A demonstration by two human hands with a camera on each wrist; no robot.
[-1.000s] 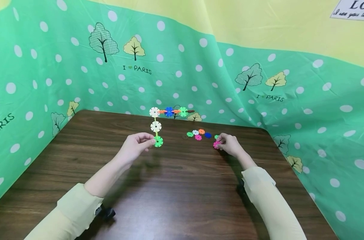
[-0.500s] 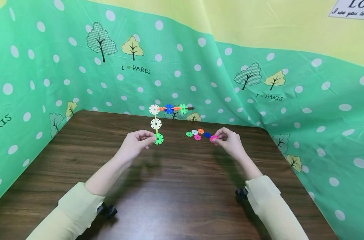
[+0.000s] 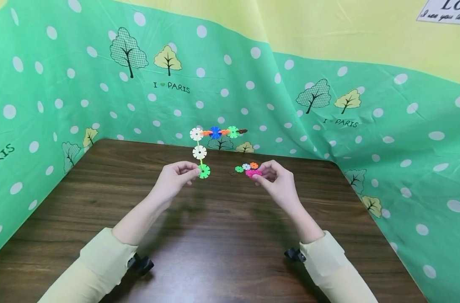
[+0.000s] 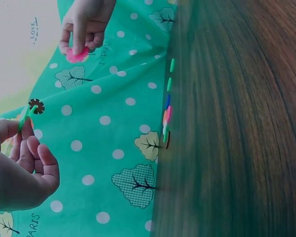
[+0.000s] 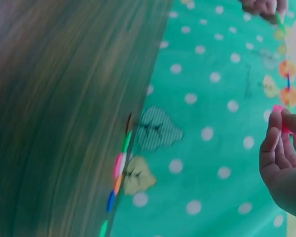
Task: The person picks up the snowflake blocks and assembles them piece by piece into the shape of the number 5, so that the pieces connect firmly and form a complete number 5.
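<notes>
My left hand (image 3: 172,182) pinches the green notched snowflake disc (image 3: 204,171) at the lower end of a linked chain. From it the chain rises through a yellow link to a white disc (image 3: 199,152) and another white one, then turns right through orange pieces, a blue disc (image 3: 215,133) and a green one to a brown disc (image 4: 36,106) at its tip. Between thumb and fingers my right hand (image 3: 281,183) holds a pink snowflake disc (image 4: 78,55), raised above the table. In the head view it overlaps the loose discs behind.
Loose discs lie in a cluster towards the back of the dark wood table (image 3: 230,240), among them a green disc (image 3: 239,169), a white disc (image 3: 246,166) and an orange disc (image 3: 254,166). A green dotted curtain (image 3: 222,105) hangs behind the table.
The right hand has lifted the pink disc from the right end of the loose discs and carried it left. My left hand has risen slightly with the chain.
</notes>
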